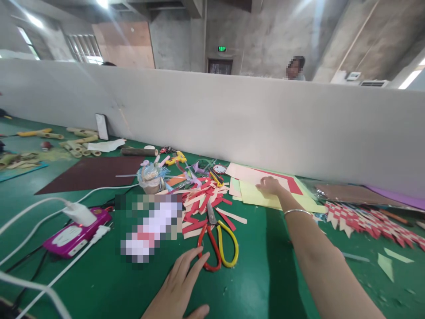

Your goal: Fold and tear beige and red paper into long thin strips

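Observation:
My left hand (181,281) lies low over the green table, fingers stretched out, its tips at the red handle loop of the scissors (211,217). These scissors have one red and one yellow handle, and their blades point into a heap of red and pale pink paper strips (201,201). Farther off, my right hand (269,186) reaches onto a stack of coloured paper, fingers bent and closed at the edge of a pale pink sheet (244,173). Yellow paper (255,198) lies under it, and a red sheet (295,185) shows beside it.
A white partition (212,115) stands behind the table. To the left are a purple power strip (78,232) with cables, dark brown paper (96,170), bamboo pieces (79,146) and a yellow glue gun (177,158). Woven red-and-pink strips (368,221) lie right. Beyond the partition is a person (296,68).

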Motion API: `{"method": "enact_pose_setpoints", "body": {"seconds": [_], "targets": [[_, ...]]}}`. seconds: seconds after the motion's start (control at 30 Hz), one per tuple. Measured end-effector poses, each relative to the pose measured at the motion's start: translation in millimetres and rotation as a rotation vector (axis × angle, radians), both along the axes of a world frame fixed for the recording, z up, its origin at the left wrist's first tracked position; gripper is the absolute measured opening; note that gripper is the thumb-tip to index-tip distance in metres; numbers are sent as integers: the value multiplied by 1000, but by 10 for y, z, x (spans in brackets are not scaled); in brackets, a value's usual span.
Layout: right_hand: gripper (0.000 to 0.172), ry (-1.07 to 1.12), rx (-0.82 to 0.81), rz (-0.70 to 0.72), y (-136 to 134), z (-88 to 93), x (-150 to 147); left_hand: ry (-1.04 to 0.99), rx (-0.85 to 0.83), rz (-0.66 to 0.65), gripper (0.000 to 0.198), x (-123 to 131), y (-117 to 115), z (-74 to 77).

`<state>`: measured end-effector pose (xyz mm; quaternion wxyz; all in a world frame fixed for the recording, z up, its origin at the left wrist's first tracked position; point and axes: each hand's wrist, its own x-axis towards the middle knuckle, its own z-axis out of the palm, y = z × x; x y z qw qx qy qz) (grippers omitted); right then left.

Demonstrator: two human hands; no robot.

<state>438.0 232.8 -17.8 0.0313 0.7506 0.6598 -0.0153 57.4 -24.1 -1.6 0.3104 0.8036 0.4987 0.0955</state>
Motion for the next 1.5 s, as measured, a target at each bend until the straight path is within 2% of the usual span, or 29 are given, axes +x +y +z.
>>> {"method": "enact_pose_setpoints", "body": {"seconds": [0.2, 0.4, 0.53, 0.67, 0.73, 0.97, 1.1, 1.23, 1.33, 1.4, 1.47, 1.5], "targets": [[33, 3, 24, -32, 4, -25, 4, 30, -61, 10, 70, 80, 3, 75], [32, -5, 30, -61, 19, -8, -34, 16, -75, -9, 65, 106, 8, 125], [32, -2, 27, -78, 11, 49, -40, -40, -28, 33, 59, 95, -16, 64], [31, -11, 42, -81, -3, 187, -73, -48, 39, 36, 60, 76, -22, -54], [31, -17, 72, -87, -18, 281, -100, -33, 39, 23, 60, 73, -20, -65], [30, 44, 181, -110, -174, 657, -245, -59, 32, 17, 58, 97, -24, 93], [25, 149, 240, -54, -459, 917, -419, -70, -31, 32, 55, 135, -35, 195], [26, 258, 278, 70, -1023, 1090, -703, -175, -95, 115, 61, 247, -4, 290], [23, 327, 252, 184, -1541, 1065, -977, -446, -198, 187, 77, 378, 83, 354], [21, 435, 211, 280, -1849, 990, -1171, -692, -272, 180, 85, 466, 143, 397], [20, 518, 189, 375, -2093, 913, -1352, -859, -347, 213, 81, 532, 172, 436], [21, 512, 183, 405, -2192, 887, -1429, -904, -393, 270, 75, 555, 172, 451]]}}
